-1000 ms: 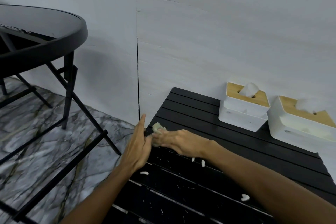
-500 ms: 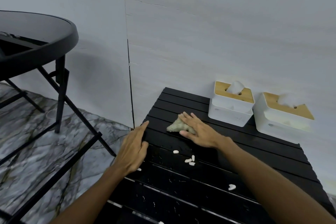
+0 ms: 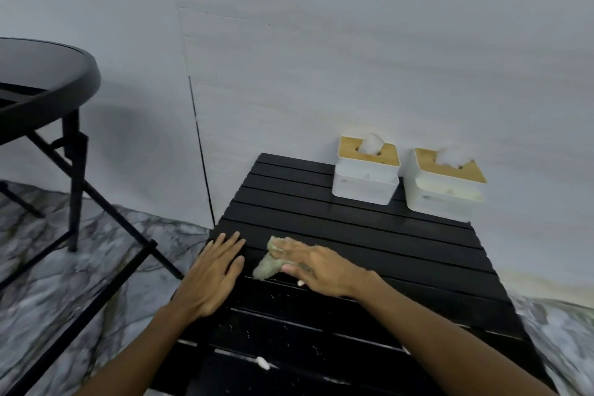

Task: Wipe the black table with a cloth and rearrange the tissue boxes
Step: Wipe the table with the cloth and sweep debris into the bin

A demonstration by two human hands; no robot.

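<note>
A low black slatted table [image 3: 369, 235] stands against the white wall. My right hand [image 3: 316, 265] presses flat on a small greenish cloth [image 3: 266, 267] near the table's left side. My left hand [image 3: 213, 270] lies flat, fingers spread, on the table's left edge, just left of the cloth. Two white tissue boxes with wooden lids stand at the back right by the wall: the left box [image 3: 366, 172] and the right box [image 3: 445, 185], each with a tissue sticking out. A small white crumb [image 3: 263, 363] lies on a front slat.
A round black table [image 3: 48, 74] on crossed metal legs stands to the left on the grey marble floor [image 3: 48, 267]. The white wall runs behind both tables. Marble floor also shows at the right [image 3: 565, 331].
My right hand slid the cloth back toward me and to the left, after pushing it toward the boxes. My left hand shifted from gripping the table's edge to lying flat on it. The view tilted up.
</note>
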